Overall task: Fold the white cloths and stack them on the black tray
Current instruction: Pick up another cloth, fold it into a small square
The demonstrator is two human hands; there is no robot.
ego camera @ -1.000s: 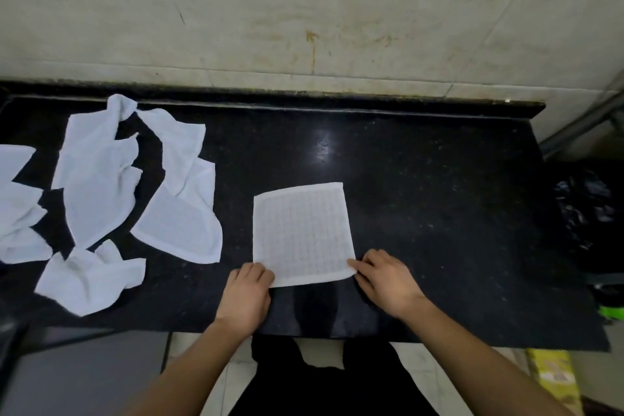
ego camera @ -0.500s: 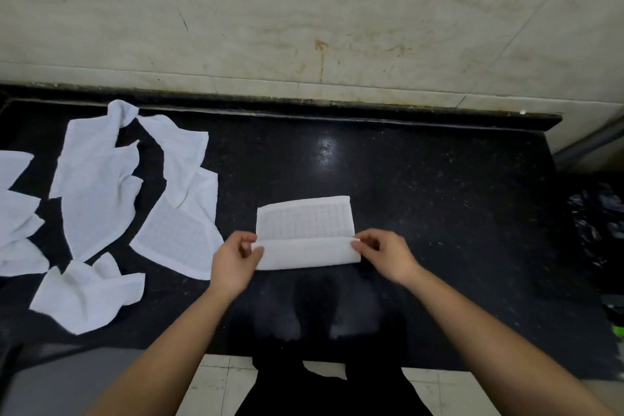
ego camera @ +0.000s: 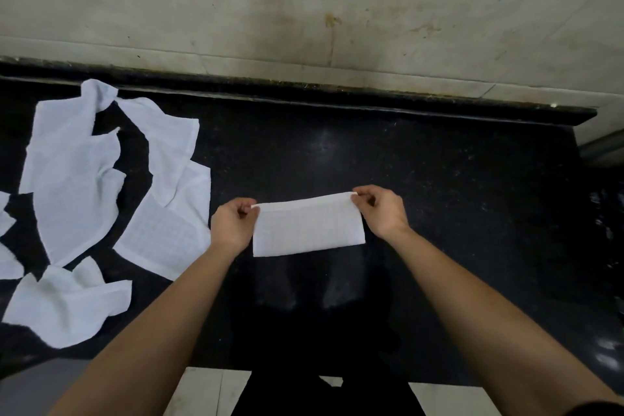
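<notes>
Tiles of a pale floor (ego camera: pixel 199 392) show nearest, at the bottom edge, beside the person's dark clothing. From there the left forearm (ego camera: pixel 158 321) and the right forearm (ego camera: pixel 479 300), both bare, reach away over the near edge of a black speckled counter (ego camera: pixel 456 199).

Between the two hands lies the folded cloth (ego camera: pixel 309 231), a white waffle-textured rectangle, wider than it is deep. It sits slightly skewed, so its right end is farther away than its left. The left hand (ego camera: pixel 233 224) is at the cloth's far left corner and pinches it between thumb and curled fingers. The rest of that hand sits just left of the cloth's left edge. The right hand (ego camera: pixel 383 213) pinches the far right corner in the same way, fingers curled in, just right of the cloth. A doubled layer shows along the far edge between the two pinched corners. Whether that edge is lifted or flat on the counter I cannot tell.

Left of the hands are the loose cloths (ego camera: pixel 71 179), several white pieces lying unfolded, rumpled and overlapping. Nearest is a crumpled cloth (ego camera: pixel 67 307), close to the counter's near edge. A flat cloth (ego camera: pixel 165 240) with the same waffle texture lies just beside the left hand, and the others spread toward the far left.

Beyond the counter's far edge rises a pale, stained wall (ego camera: pixel 304 10).
</notes>
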